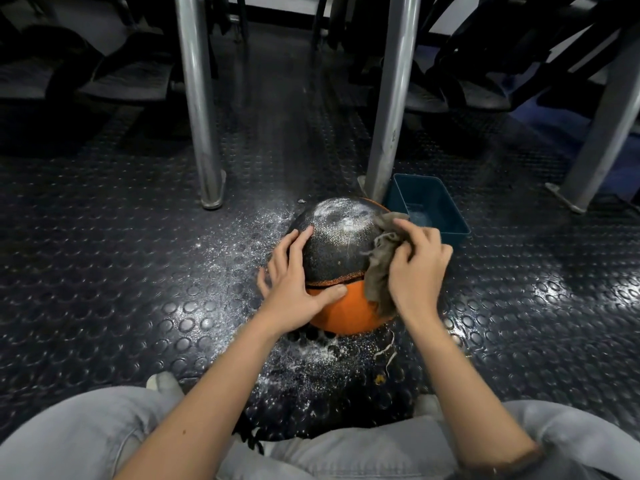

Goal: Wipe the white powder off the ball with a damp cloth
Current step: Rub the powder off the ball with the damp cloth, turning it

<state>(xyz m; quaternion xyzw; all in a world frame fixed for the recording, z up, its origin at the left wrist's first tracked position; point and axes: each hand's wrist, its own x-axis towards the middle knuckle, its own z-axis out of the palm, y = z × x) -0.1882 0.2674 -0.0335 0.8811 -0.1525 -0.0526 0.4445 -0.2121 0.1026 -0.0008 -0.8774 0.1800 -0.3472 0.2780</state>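
Observation:
A black and orange ball (pixel 341 251) sits on the studded dark floor in front of me, its far top dusted with white powder. My left hand (pixel 294 278) lies flat against the ball's left side, fingers spread and straight, thumb across the orange band. My right hand (pixel 417 268) presses a grey-brown frayed cloth (pixel 381 261) against the ball's right side, fingers curled over the cloth. The cloth hangs down past the orange part.
A dark teal plastic tub (pixel 446 216) with a little water stands just behind the ball to the right. Two metal posts (pixel 201 109) (pixel 393 98) rise behind the ball. White powder is scattered on the floor (pixel 242 244) around the ball. My knees fill the bottom edge.

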